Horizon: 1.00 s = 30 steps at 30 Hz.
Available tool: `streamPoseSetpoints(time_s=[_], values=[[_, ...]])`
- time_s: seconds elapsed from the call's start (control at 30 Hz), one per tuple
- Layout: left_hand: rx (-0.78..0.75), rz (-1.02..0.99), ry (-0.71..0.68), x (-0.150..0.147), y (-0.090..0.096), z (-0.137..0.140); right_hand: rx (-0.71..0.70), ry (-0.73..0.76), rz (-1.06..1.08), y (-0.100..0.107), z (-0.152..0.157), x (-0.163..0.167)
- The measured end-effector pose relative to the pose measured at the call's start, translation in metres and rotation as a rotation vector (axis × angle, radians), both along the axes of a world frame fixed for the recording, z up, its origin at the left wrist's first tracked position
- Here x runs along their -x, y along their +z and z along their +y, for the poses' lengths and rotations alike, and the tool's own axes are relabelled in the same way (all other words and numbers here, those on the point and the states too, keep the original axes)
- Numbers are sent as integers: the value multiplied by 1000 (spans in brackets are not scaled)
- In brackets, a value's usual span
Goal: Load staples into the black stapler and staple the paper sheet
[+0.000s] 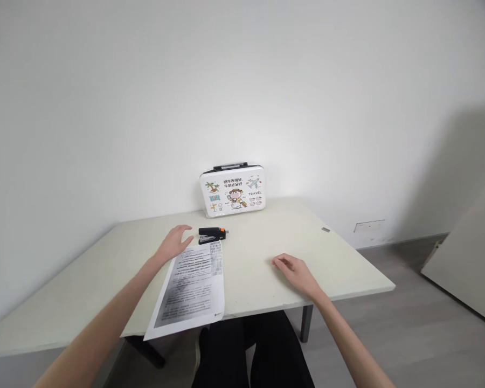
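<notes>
A black stapler (210, 235) with an orange part lies on the table near its middle. Just left of it, my left hand (175, 242) is open, thumb and fingers apart, holding nothing. Below the stapler is a printed sheet of paper (192, 288); its lower edge sticks out past the table's front edge. My left wrist is beside the sheet's upper left side. My right hand (293, 272) rests at the right of the table, fingers curled in loosely, with nothing visible in them. Toward the right edge lies a small grey strip (325, 229), which looks like staples.
A white case (233, 192) with cartoon prints and a black handle leans against the wall at the back of the pale table (262, 302). On the wall at right is a socket plate (369, 226). A white panel (469, 258) stands at far right.
</notes>
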<state>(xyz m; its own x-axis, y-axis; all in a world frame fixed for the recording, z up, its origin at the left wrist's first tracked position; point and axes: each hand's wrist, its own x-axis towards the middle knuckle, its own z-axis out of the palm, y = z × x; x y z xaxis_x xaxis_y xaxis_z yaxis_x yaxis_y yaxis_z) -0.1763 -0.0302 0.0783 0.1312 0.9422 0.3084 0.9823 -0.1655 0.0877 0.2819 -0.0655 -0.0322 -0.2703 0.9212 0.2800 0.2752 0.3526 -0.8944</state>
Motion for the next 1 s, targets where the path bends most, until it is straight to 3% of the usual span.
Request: streamPoseSetpoints(time_s=[0.3, 0.47, 0.67, 0.8, 0.9, 1.0], values=[[247, 91, -40, -30, -4, 71, 13, -20, -20, -2, -1, 0], [359, 112, -26, -41, -3, 84, 16, -24, -25, -1, -1, 0], [225, 85, -62, -61, 21, 53, 34, -30, 0, -1, -4, -1], [167, 18, -180, -97, 33, 19, 41, -35, 19, -2, -5, -2], [185, -29, -269, -140, 24, -7, 38, -59, 36, -2, -4, -2], [225, -76, -310, -184, 3, -29, 40, -104, 46, -1, -3, -2]])
